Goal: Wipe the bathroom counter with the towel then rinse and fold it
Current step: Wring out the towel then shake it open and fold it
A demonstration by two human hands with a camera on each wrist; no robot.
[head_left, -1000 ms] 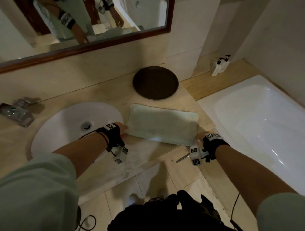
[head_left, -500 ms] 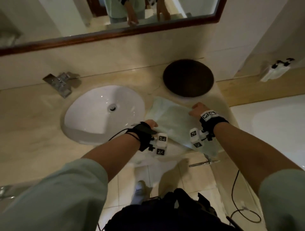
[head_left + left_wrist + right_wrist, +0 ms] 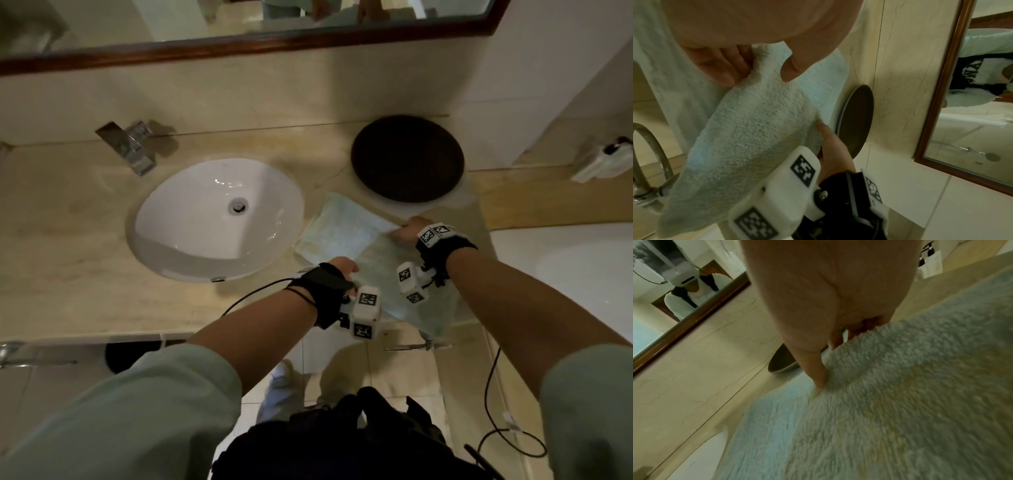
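Left hand (image 3: 340,267) pinches the near edge of the towel (image 3: 346,233); right hand (image 3: 409,231) grips its far edge. Towel is half-folded on the counter (image 3: 68,246), between sink (image 3: 191,222) and dark tray (image 3: 407,157).

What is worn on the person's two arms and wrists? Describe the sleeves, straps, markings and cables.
Both arms wear pale green sleeves pushed up past the forearm. The left hand and right hand each have a black wrist strap carrying a white camera block printed with black-and-white square markers. Thin black cables run back from the wrists.
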